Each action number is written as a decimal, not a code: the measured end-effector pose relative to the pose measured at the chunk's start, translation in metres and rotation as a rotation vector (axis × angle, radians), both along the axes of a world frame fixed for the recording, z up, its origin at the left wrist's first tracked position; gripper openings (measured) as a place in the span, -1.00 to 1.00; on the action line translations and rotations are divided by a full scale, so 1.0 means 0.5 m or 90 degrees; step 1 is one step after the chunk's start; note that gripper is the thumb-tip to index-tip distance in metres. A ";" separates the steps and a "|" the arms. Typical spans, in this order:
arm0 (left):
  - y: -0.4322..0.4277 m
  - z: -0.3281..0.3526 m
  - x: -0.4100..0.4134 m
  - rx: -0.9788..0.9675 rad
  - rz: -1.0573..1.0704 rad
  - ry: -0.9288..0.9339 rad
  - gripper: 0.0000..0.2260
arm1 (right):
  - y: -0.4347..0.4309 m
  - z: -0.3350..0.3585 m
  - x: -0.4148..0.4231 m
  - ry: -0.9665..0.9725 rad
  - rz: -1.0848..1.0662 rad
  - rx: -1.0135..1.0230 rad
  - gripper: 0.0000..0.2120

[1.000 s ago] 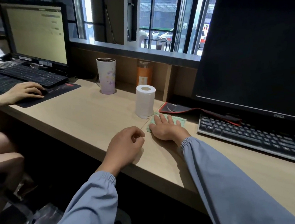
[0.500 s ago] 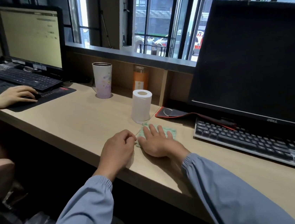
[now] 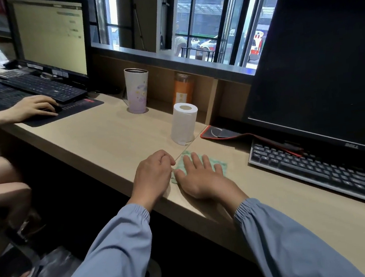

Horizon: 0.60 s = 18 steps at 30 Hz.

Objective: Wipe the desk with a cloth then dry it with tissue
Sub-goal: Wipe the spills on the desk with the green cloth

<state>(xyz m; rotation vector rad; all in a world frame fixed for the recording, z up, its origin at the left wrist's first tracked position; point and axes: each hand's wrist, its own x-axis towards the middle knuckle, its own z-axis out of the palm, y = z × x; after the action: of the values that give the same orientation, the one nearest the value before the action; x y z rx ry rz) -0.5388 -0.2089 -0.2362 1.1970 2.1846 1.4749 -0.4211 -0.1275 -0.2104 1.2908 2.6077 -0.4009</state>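
Pressing flat on the green cloth (image 3: pixel 199 167) is the right hand (image 3: pixel 201 179) — fingers spread, palm down, not gripping it, just pinning it to the desk (image 3: pixel 99 138) near the front edge. The left hand (image 3: pixel 153 178) sits right beside it, loosely curled into a half-fist with its fingertips touching the cloth's left corner; can't tell if it's actually pinching anything. Just beyond the hands stands the tissue roll (image 3: pixel 184 122), upright and untouched. Off to the right of the flat hand there's a keyboard (image 3: pixel 321 168) under a dark monitor (image 3: pixel 319 65) — further back-left, a pale tumbler (image 3: pixel 137 90) and an orange bottle (image 3: pixel 182 88).
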 end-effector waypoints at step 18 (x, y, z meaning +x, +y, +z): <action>-0.010 0.012 -0.006 0.098 -0.005 -0.137 -0.76 | -0.046 -0.020 -0.002 0.044 0.052 0.055 -0.28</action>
<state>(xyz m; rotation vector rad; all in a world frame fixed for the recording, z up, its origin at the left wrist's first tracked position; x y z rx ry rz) -0.5417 -0.2141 -0.2303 1.0361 1.9539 1.7089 -0.4223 -0.1504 -0.2203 1.2111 2.7531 -0.3294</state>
